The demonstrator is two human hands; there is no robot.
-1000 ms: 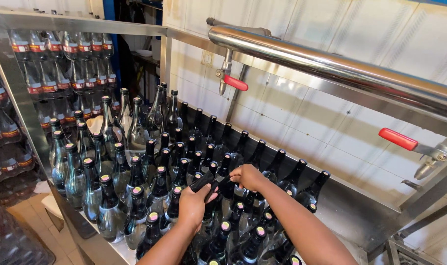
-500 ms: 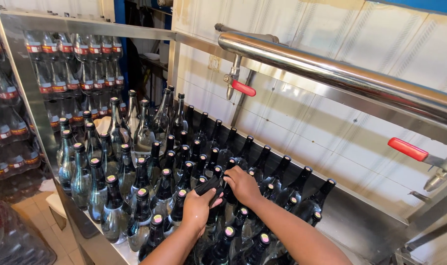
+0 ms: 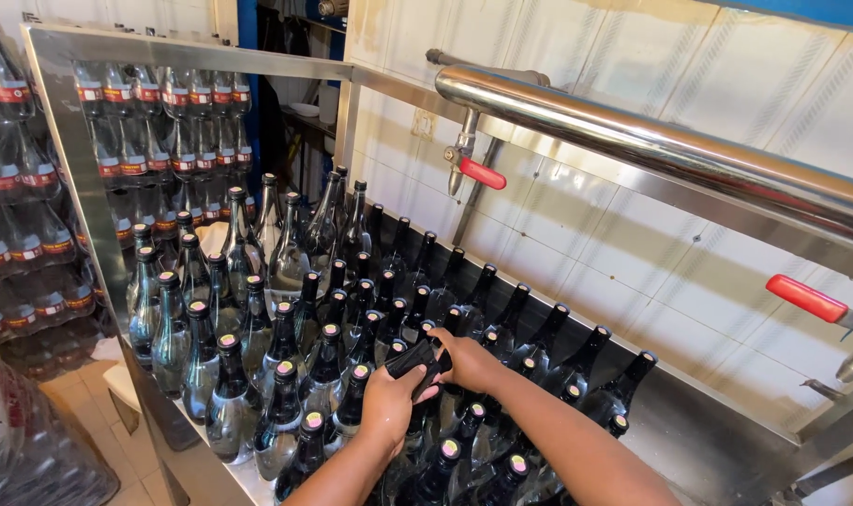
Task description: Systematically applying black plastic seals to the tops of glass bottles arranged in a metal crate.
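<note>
Both my hands meet over a crowd of capped glass bottles standing in a steel trough [image 3: 708,440]. My left hand [image 3: 389,405] and my right hand [image 3: 466,361] together grip a dark bottle [image 3: 415,356] by its neck and shoulder, tilted among the other dark full bottles [image 3: 539,347]. Paler, clear green-tinted bottles [image 3: 202,356] stand to the left of my hands.
A shiny steel pipe [image 3: 651,141] runs along the tiled wall, with two red-handled taps [image 3: 483,173] [image 3: 806,298]. Stacked shrink-wrapped packs of labelled bottles [image 3: 33,215] fill the left behind a steel frame [image 3: 70,141]. A plastic-wrapped bundle [image 3: 23,450] sits low left.
My hands have stayed on the same dark bottle among the others, shifting slightly. The camera has moved a little, so the pipe and taps sit lower and further right.
</note>
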